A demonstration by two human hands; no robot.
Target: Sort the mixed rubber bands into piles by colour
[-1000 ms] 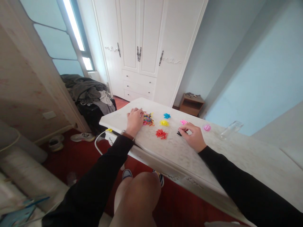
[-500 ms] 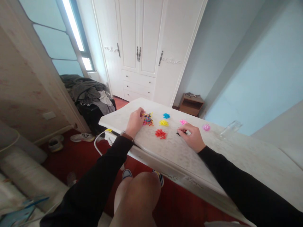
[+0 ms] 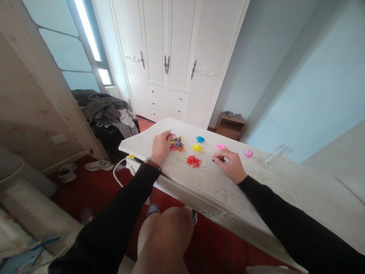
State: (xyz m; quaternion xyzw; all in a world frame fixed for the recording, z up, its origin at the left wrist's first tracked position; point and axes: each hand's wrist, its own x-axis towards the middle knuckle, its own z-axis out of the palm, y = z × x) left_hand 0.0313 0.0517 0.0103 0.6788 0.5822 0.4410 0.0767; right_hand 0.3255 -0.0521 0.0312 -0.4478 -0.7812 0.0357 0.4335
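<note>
On the worktop (image 3: 216,182), my left hand (image 3: 160,146) touches the mixed pile (image 3: 176,144) lying just right of it; I cannot tell its grip. My right hand (image 3: 231,165) pinches a dark piece (image 3: 216,160).

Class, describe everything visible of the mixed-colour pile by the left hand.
The mixed-colour pile is a small loose heap of tiny thin pieces, red, yellow, blue and pink, lying on the white table near its far left corner. The left hand rests fingertips at its left edge; the yellow pile sits apart to its right.
</note>
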